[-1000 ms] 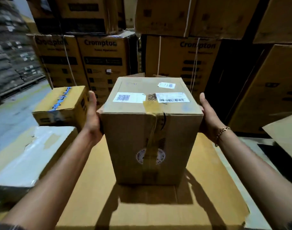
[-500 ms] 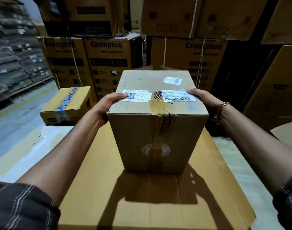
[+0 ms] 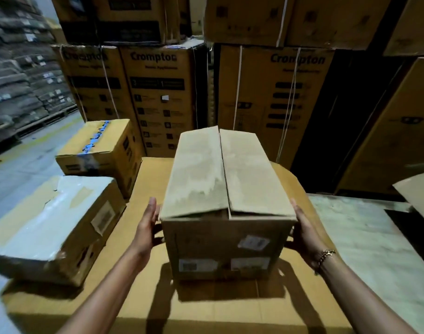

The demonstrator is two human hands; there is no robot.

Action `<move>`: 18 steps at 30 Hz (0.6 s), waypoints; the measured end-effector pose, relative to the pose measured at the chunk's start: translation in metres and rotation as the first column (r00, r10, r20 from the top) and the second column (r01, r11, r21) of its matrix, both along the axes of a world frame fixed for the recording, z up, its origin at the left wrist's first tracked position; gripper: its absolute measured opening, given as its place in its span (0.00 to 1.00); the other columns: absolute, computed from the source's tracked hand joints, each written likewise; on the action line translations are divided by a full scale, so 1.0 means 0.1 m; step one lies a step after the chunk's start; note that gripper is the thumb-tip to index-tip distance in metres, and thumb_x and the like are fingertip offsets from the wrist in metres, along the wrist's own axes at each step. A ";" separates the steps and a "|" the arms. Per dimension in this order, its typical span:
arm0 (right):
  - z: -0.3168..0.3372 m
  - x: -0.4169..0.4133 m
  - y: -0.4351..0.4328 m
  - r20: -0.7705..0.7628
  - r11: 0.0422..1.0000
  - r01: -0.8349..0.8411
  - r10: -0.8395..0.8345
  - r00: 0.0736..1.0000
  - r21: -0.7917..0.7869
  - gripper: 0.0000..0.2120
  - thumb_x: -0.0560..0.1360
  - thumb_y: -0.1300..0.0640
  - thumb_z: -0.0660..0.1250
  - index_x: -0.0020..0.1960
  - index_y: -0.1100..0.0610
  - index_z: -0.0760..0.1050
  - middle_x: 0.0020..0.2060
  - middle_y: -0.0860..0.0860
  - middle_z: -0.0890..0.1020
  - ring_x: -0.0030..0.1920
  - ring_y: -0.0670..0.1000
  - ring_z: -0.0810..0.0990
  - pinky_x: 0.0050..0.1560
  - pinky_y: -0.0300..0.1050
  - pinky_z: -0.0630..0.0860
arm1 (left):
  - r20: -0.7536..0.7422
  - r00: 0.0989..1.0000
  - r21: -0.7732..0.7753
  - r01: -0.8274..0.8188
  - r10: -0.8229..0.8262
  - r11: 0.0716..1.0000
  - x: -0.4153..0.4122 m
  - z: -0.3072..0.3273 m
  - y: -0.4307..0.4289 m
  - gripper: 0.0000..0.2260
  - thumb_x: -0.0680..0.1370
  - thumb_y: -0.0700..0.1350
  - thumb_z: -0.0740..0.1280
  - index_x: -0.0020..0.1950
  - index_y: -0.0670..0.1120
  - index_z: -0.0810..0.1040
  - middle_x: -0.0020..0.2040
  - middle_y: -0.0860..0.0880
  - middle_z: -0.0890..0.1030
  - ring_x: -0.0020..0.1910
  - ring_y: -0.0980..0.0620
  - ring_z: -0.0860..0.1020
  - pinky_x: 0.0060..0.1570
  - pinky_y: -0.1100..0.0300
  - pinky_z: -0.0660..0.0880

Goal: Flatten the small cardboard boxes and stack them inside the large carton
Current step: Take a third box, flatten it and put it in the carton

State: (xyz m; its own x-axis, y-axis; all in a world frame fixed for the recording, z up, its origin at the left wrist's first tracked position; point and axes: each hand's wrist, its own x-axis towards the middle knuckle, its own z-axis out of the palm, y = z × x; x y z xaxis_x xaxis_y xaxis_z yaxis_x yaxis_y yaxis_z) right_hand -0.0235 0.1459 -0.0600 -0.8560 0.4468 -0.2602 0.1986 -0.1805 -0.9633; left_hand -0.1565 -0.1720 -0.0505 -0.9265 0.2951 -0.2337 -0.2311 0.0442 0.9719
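Note:
A small brown cardboard box [image 3: 226, 206] stands on a large flat sheet of cardboard [image 3: 206, 307]. Its two plain flaps face up and meet at a centre seam; the labelled, taped face is toward me. My left hand [image 3: 147, 227] presses flat against the box's left side, fingers straight. My right hand [image 3: 305, 233], with a bracelet at the wrist, presses against the right side. Both palms clamp the box between them.
A box with torn pale wrap [image 3: 52, 227] lies at the left, and a blue-taped box [image 3: 102, 150] behind it. Tall stacked cartons [image 3: 158, 97] form a wall behind. A pale surface [image 3: 365, 242] and a cardboard flap [image 3: 418, 191] are on the right.
The box has been tipped toward me: the labelled, taped face that was on top now faces me, and the plain flaps are up. My hands went from the top edge to the sides.

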 end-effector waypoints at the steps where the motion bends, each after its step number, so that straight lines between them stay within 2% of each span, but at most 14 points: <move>1: -0.04 0.05 -0.02 0.008 1.000 -0.006 0.006 1.000 0.013 0.45 0.57 0.19 0.64 0.70 0.36 0.68 0.67 0.45 0.77 0.58 0.48 0.78 0.61 0.61 0.74 | 0.016 1.000 -0.003 0.005 -0.005 1.000 0.04 -0.04 -0.01 0.39 0.62 0.84 0.57 0.62 0.62 0.82 0.59 0.52 0.85 0.60 0.50 0.80 0.60 0.43 0.75; 3: -0.07 0.08 -0.01 0.027 0.999 -0.025 0.024 0.999 0.028 0.47 0.56 0.18 0.66 0.71 0.36 0.67 0.67 0.44 0.77 0.63 0.50 0.78 0.65 0.65 0.72 | 0.035 0.999 0.001 -0.024 0.024 1.000 0.09 -0.06 -0.01 0.33 0.69 0.79 0.57 0.64 0.60 0.79 0.61 0.51 0.84 0.62 0.49 0.79 0.62 0.41 0.74; 5: 0.03 0.06 0.00 0.044 0.998 -0.041 0.040 0.998 0.037 0.37 0.67 0.24 0.63 0.71 0.39 0.69 0.66 0.43 0.78 0.63 0.51 0.78 0.65 0.66 0.71 | 0.047 0.998 -0.015 -0.042 0.042 0.999 0.11 0.01 -0.01 0.28 0.69 0.75 0.59 0.60 0.60 0.77 0.60 0.53 0.82 0.61 0.49 0.78 0.62 0.41 0.73; 7: 0.13 0.00 0.05 0.074 0.997 -0.043 0.038 0.997 0.062 0.31 0.71 0.28 0.63 0.70 0.42 0.72 0.65 0.44 0.78 0.63 0.53 0.77 0.65 0.63 0.72 | 0.052 0.999 -0.048 0.009 -0.006 0.999 0.07 0.10 -0.02 0.38 0.58 0.81 0.64 0.60 0.59 0.77 0.61 0.56 0.81 0.60 0.51 0.78 0.61 0.42 0.73; 8: 0.19 -0.04 0.07 0.093 0.995 -0.054 0.046 0.995 0.083 0.31 0.69 0.28 0.66 0.67 0.42 0.74 0.65 0.44 0.78 0.63 0.54 0.77 0.64 0.62 0.73 | 0.058 0.998 -0.061 0.037 -0.034 0.997 0.03 0.14 -0.03 0.44 0.53 0.81 0.67 0.63 0.58 0.78 0.62 0.56 0.80 0.61 0.51 0.78 0.60 0.44 0.74; 9: 0.24 -0.10 0.10 0.122 0.992 -0.069 0.057 0.991 0.104 0.31 0.65 0.28 0.68 0.63 0.42 0.75 0.64 0.45 0.79 0.63 0.55 0.77 0.63 0.60 0.75 | 0.073 0.996 -0.073 0.054 -0.049 0.996 -0.03 0.19 -0.03 0.46 0.53 0.80 0.69 0.66 0.58 0.78 0.63 0.56 0.81 0.60 0.51 0.79 0.57 0.46 0.75; 10: 0.28 -0.16 0.11 0.169 0.988 -0.093 0.071 0.983 0.125 0.29 0.65 0.29 0.70 0.61 0.43 0.76 0.62 0.46 0.79 0.61 0.56 0.78 0.60 0.59 0.77 | 0.091 0.994 -0.083 0.073 -0.065 0.994 -0.08 0.25 0.00 0.44 0.56 0.78 0.71 0.67 0.58 0.78 0.62 0.55 0.82 0.58 0.51 0.80 0.53 0.50 0.76; 13: 0.43 -0.36 0.09 0.324 0.972 -0.202 0.155 0.933 0.118 0.23 0.71 0.36 0.71 0.58 0.49 0.77 0.54 0.52 0.83 0.56 0.59 0.81 0.53 0.57 0.78 | 0.173 0.979 -0.104 0.130 -0.111 0.986 -0.22 0.39 0.12 0.23 0.72 0.65 0.71 0.59 0.51 0.83 0.51 0.48 0.87 0.46 0.47 0.83 0.43 0.54 0.74; 15: 0.51 -0.48 0.05 0.335 0.975 -0.213 0.183 0.924 0.055 0.21 0.72 0.39 0.73 0.55 0.54 0.80 0.47 0.53 0.86 0.50 0.58 0.83 0.49 0.50 0.78 | 0.198 0.965 -0.095 0.193 -0.172 0.977 -0.29 0.42 0.24 0.18 0.76 0.56 0.70 0.57 0.44 0.83 0.50 0.43 0.87 0.45 0.45 0.85 0.47 0.53 0.77; 18: 0.45 -0.60 0.05 0.277 0.976 -0.153 0.107 0.955 0.152 0.17 0.73 0.42 0.72 0.55 0.52 0.81 0.47 0.45 0.84 0.45 0.44 0.81 0.40 0.33 0.72 | 0.163 0.965 -0.064 0.218 -0.206 0.974 -0.36 0.37 0.35 0.18 0.77 0.51 0.71 0.60 0.40 0.82 0.53 0.42 0.87 0.48 0.43 0.86 0.54 0.53 0.79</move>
